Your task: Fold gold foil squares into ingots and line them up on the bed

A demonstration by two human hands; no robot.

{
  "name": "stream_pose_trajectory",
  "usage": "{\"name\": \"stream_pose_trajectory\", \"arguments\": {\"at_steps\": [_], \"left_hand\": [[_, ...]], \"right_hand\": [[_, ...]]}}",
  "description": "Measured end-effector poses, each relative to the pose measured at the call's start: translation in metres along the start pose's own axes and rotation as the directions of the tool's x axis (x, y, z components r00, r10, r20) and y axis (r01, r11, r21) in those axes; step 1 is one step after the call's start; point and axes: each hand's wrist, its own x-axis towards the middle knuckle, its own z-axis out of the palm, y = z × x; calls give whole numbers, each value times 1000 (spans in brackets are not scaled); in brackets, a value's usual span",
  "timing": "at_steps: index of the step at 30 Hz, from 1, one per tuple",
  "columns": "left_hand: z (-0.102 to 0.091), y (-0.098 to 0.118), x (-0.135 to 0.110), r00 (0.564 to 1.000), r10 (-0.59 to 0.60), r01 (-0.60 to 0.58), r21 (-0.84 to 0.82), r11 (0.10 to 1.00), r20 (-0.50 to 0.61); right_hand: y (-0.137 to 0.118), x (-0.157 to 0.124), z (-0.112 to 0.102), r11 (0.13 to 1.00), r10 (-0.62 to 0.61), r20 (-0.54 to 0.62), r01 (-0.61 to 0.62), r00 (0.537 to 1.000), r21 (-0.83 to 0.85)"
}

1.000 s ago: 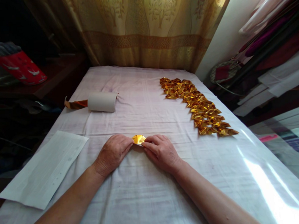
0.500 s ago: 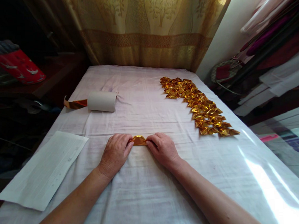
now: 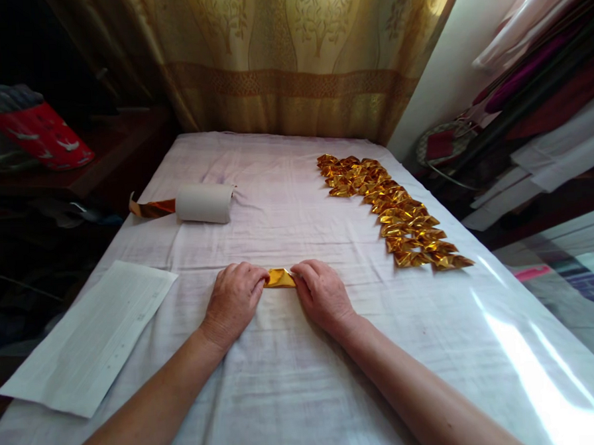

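Note:
A small piece of gold foil paper [image 3: 280, 278] lies folded on the white cloth of the table [image 3: 295, 382]. My left hand [image 3: 234, 300] pinches its left end with curled fingers. My right hand [image 3: 323, 294] pinches its right end the same way. Both hands rest on the cloth, and the foil piece shows as a narrow strip between them.
A long row of several folded gold foil pieces [image 3: 396, 214] runs along the right side of the table. A white roll [image 3: 204, 203] with a gold foil tail lies at the back left. A white paper sheet [image 3: 88, 336] sits at the left edge. A curtain hangs behind.
The foil piece has gone from a small raised shape to a flatter, wider strip. My hands have shifted slightly apart and forward along it.

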Motion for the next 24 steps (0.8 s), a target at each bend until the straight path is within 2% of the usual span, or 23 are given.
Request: {"name": "stream_pose_trajectory", "arguments": {"at_steps": [2, 5, 9, 17, 19, 21, 24], "left_hand": [[0, 0, 0, 1000, -11, 11, 15, 1000, 5], [0, 1, 1, 999, -34, 33, 24, 999, 19], [0, 2, 1, 998, -65, 65, 14, 998, 26], [0, 1, 0, 998, -68, 67, 40, 997, 18], [-1, 4, -2, 1000, -12, 14, 92, 996, -14], [0, 8, -4, 995, 101, -100, 139, 985, -2], [2, 12, -8, 965, 224, -244, 155, 957, 140]], "right_hand": [[-6, -1, 0, 998, -52, 17, 53, 998, -18], [-19, -1, 1, 988, -132, 171, 143, 976, -50], [-30, 0, -1, 988, -105, 346, 136, 932, -66], [-6, -15, -17, 981, 2, 402, 76, 916, -180], [-6, -17, -18, 978, 15, 402, 70, 915, -194], [-8, -17, -18, 978, 22, 403, 63, 915, -197], [-11, -16, -18, 982, 24, 401, 53, 916, -180]]}}
